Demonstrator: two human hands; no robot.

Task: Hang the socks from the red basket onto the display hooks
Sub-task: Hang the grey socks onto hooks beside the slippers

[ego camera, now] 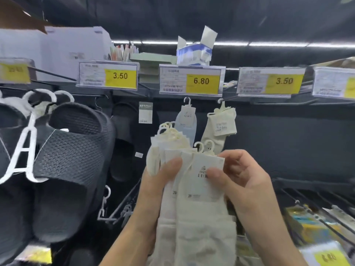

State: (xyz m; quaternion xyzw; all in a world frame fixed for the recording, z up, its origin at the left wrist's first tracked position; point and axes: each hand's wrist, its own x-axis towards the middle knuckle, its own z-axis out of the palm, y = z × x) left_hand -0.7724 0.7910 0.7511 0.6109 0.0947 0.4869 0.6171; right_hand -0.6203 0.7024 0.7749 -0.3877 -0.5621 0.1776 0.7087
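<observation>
Both hands are up in front of a dark shop display wall. The left hand [153, 181] grips a fanned bundle of cream socks [192, 208] from the side, thumb pressed across the front of the cards. The right hand [242, 181] pinches the front card of that same bundle, thumb on the printed logo, fingers curled behind. Little plastic hangers [199, 145] stick up from the bundle just above the fingers.

Above the hands, a pale blue sock pair [187, 123] and a cream sock pair [221, 125] hang from hooks. Higher still runs a row of price tags [200, 81], yellow labels reading 3.50, 6.80, 3.50. Left of the left hand hang black slippers [73, 150] on white hangers. Right of the right hand, bare metal hooks [315, 200] jut out, with blurred yellow packets [307, 227] below them. A blue-and-white box [194, 54] sits on the shelf top.
</observation>
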